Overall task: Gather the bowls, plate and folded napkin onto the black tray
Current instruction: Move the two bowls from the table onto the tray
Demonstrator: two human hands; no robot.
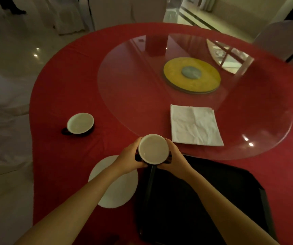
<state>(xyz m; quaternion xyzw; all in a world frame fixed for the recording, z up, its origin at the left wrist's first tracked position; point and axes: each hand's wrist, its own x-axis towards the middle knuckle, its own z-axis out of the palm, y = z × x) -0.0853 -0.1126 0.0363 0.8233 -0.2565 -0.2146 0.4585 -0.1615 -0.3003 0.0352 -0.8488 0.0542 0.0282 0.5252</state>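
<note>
A bowl (pixel 153 149), white inside and black outside, is held between my left hand (pixel 129 157) and my right hand (pixel 175 159), raised over the far left corner of the black tray (pixel 204 200). A second such bowl (pixel 80 123) stands on the red cloth to the far left. A white plate (pixel 117 191) lies left of the tray, partly under my left forearm. The folded white napkin (pixel 195 125) lies on the glass turntable's near edge, beyond the tray.
The round table has a red cloth (pixel 62 85) and a glass turntable (pixel 142 85) over a yellow hub (pixel 191 75). White-covered chairs (pixel 280 38) stand around it. The table edge curves close on the left, with the floor (pixel 9 59) beyond.
</note>
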